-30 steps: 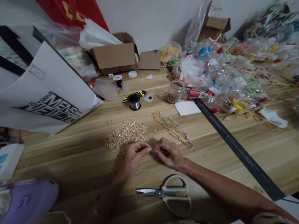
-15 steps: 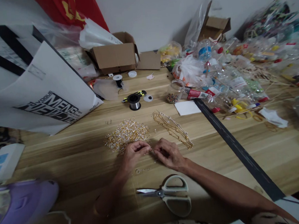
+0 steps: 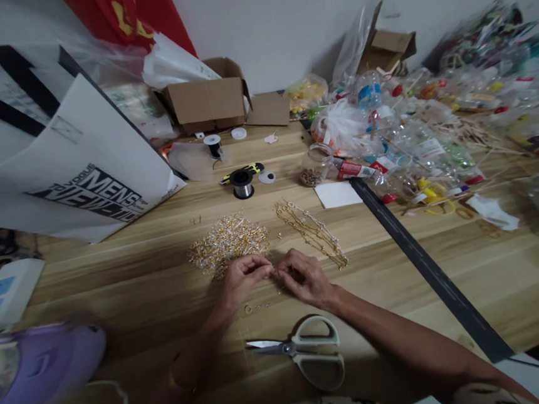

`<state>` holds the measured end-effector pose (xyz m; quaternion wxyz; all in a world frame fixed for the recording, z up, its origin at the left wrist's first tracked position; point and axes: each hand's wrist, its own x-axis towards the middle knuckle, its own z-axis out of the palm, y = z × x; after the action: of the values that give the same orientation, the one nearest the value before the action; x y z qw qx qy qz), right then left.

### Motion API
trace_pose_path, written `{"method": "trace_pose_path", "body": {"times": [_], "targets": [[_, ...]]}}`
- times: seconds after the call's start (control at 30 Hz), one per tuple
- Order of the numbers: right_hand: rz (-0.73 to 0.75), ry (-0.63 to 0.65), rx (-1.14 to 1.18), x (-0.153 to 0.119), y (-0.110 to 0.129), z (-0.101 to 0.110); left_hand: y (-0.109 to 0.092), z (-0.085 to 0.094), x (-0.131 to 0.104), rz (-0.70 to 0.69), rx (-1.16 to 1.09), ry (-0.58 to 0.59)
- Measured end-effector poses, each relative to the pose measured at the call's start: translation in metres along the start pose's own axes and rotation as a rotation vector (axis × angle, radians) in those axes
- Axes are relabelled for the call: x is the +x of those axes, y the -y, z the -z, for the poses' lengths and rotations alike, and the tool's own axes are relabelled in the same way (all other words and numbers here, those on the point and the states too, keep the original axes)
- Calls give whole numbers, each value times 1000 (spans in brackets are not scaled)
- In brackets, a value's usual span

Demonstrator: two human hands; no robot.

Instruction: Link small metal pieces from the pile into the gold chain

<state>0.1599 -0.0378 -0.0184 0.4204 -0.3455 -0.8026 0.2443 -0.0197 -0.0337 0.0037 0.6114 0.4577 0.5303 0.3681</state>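
My left hand (image 3: pixel 245 278) and my right hand (image 3: pixel 307 278) meet over the table, fingertips nearly touching. Each is closed in a pinch. A tiny piece shows between them, too small to name. Just beyond my left hand lies a heap of small gold and silver metal pieces (image 3: pixel 228 240). Several gold and silver chains (image 3: pixel 312 233) stretch out beyond my right hand. A short chain with a ring (image 3: pixel 255 308) lies below my hands. Nearer to me, scissors with pale handles (image 3: pixel 292 349) rest with their blades slightly apart, pointing left.
Behind the heap stand a spool of silver wire (image 3: pixel 242 184), yellow-black pliers (image 3: pixel 254 168) and a black spool (image 3: pixel 213 146). A jar of beads (image 3: pixel 316 165) and plastic bottles (image 3: pixel 415 145) crowd the right. A large paper bag (image 3: pixel 72 162) and a purple appliance (image 3: pixel 48 372) stand left.
Both hands stay in nearly the same place, with only a slight shift of the fingers. The short chain below them looks slightly shifted. Everything else is unmoved.
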Motion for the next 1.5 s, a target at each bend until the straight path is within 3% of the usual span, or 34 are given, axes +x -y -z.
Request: {"method": "trace_pose_path", "body": {"times": [1.5], "targets": [[-48, -30, 123, -2, -4, -1, -4, -2, -5, -131, 121, 15]]}}
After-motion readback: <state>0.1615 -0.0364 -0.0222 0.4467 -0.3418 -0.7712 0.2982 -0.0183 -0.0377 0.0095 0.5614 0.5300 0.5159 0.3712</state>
